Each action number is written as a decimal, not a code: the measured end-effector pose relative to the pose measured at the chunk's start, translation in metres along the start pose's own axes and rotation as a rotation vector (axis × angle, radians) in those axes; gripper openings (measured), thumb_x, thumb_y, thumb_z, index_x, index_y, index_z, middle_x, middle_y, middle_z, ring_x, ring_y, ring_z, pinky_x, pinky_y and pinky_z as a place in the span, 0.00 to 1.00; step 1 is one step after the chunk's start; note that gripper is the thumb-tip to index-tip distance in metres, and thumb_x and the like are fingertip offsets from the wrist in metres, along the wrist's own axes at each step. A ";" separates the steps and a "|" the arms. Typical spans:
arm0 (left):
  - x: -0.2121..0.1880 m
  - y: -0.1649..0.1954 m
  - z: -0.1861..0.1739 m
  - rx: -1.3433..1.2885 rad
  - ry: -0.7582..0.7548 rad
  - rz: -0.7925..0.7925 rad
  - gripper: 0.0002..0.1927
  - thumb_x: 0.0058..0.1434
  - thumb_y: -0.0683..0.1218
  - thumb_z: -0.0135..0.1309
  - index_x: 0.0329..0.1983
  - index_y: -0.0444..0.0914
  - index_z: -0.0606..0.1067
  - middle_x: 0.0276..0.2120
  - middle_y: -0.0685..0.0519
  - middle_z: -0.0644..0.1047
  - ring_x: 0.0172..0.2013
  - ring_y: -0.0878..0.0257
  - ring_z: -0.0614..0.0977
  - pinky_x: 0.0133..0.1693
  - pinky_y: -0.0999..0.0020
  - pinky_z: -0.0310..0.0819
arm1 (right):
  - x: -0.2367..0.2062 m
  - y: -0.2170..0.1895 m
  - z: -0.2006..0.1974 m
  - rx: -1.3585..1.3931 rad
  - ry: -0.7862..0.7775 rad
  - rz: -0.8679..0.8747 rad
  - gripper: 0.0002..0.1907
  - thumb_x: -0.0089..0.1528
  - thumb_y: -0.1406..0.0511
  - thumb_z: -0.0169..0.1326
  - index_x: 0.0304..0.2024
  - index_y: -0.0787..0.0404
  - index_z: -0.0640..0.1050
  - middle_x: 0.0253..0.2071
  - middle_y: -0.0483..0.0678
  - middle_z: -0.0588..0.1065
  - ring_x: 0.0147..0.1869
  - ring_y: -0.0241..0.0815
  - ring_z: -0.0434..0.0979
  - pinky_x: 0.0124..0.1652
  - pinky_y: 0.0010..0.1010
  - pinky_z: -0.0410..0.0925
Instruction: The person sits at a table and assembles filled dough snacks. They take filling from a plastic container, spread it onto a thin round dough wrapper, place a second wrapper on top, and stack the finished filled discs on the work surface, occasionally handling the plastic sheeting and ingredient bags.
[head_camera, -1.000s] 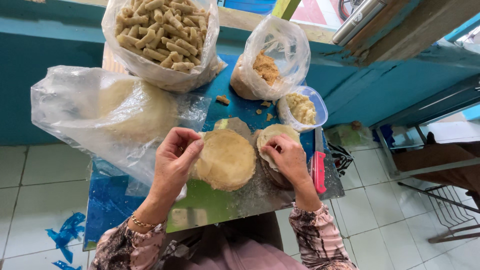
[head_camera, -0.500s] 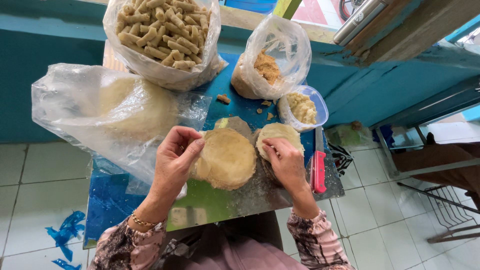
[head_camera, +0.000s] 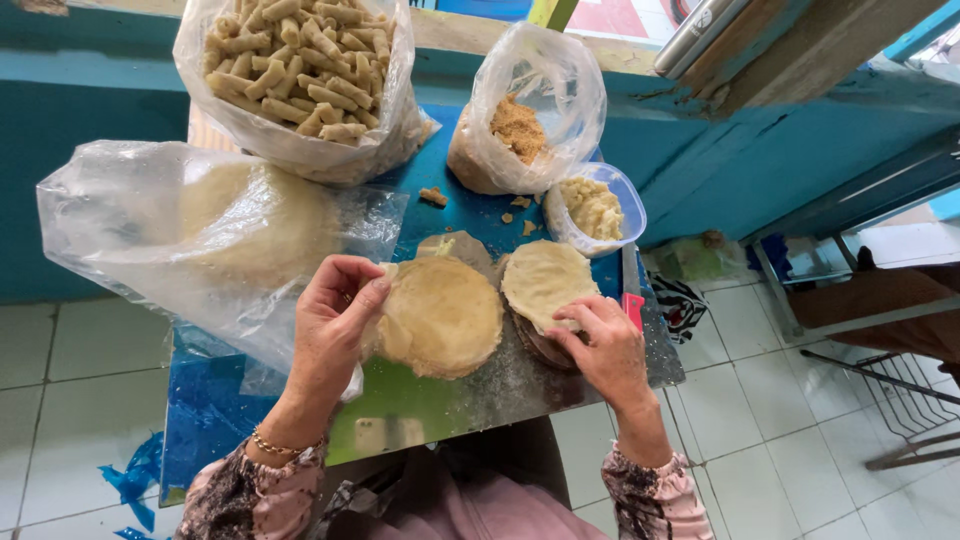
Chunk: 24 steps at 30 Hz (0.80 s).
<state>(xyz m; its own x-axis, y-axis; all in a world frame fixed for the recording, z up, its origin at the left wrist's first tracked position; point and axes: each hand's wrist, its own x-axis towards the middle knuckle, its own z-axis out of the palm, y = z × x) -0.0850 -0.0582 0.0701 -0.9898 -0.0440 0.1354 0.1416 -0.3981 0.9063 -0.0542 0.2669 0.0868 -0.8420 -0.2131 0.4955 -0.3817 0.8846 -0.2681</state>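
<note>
Leftmost, left hand (head_camera: 335, 320) w/ fingertips pinching edge of wrapper stack (head_camera: 440, 315) on metal tray (head_camera: 430, 410), single wrapper (head_camera: 545, 280) just beside, right hand (head_camera: 600, 350) fingers flat on its near edge, not gripping.

Soft, even daylight fell on my hands (head_camera: 470, 340), leaving only faint shadows beneath them. The plastic bags (head_camera: 210, 230) beyond my left hand glared whitish. Everything stayed sharp, though the edges bowed outward like a wide lens.
</note>
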 end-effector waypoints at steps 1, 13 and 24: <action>0.000 0.000 -0.001 -0.007 0.001 -0.002 0.05 0.67 0.39 0.57 0.43 0.37 0.74 0.34 0.62 0.74 0.33 0.77 0.72 0.36 0.81 0.67 | 0.000 -0.001 0.000 0.001 -0.002 -0.026 0.08 0.55 0.63 0.65 0.34 0.58 0.82 0.38 0.45 0.78 0.44 0.47 0.77 0.42 0.37 0.70; 0.000 0.000 0.001 -0.007 0.006 -0.024 0.05 0.67 0.39 0.57 0.43 0.37 0.74 0.34 0.62 0.74 0.33 0.77 0.71 0.35 0.81 0.65 | -0.001 0.000 -0.002 0.002 0.022 -0.054 0.04 0.58 0.66 0.62 0.34 0.58 0.81 0.38 0.45 0.77 0.44 0.47 0.77 0.42 0.37 0.70; -0.001 0.001 0.001 -0.017 0.002 -0.029 0.04 0.67 0.39 0.57 0.43 0.37 0.74 0.34 0.62 0.74 0.33 0.77 0.71 0.35 0.81 0.65 | -0.011 -0.013 -0.007 -0.158 0.020 -0.041 0.05 0.60 0.65 0.61 0.37 0.57 0.81 0.39 0.43 0.78 0.43 0.45 0.78 0.40 0.39 0.69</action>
<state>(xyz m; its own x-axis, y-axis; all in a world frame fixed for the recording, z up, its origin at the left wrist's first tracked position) -0.0836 -0.0579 0.0714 -0.9936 -0.0335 0.1081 0.1123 -0.4146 0.9030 -0.0373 0.2609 0.0910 -0.8184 -0.2434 0.5205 -0.3497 0.9298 -0.1151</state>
